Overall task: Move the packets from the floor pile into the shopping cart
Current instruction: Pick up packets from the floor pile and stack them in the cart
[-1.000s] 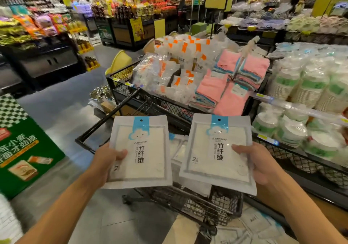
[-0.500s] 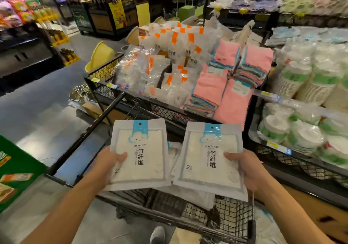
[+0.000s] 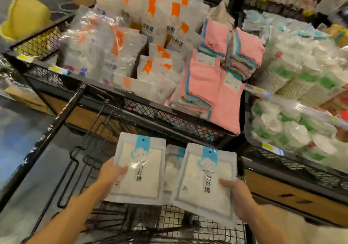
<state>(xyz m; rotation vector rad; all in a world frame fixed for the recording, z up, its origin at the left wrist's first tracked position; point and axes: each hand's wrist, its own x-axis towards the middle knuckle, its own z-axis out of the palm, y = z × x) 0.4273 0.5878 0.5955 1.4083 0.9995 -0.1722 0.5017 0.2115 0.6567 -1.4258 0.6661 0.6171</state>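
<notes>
Both packets [image 3: 138, 168] [image 3: 206, 179] now lower, inside the cart [image 3: 169, 223].

**Materials and finishes at the cart and display shelves**

The two held packets, left packet [image 3: 139, 168] and right packet [image 3: 206, 179], are sealed in smooth plastic film, matt grey-white at the borders with a glossy clear window over pale cloth. The shopping cart [image 3: 188, 223] is formed of thin black-coated metal wire. The display bins [image 3: 169, 119] are fronted with black expanded-metal mesh over wood-look panels [image 3: 282, 193]. The pink cloths [image 3: 205, 78] are seen as soft, fuzzy fabric. The orange-tabbed bags [image 3: 156, 18] are wrapped in shiny, crinkled clear plastic. The stacked paper cups [image 3: 293, 82] are sleeved in glossy film.
</notes>
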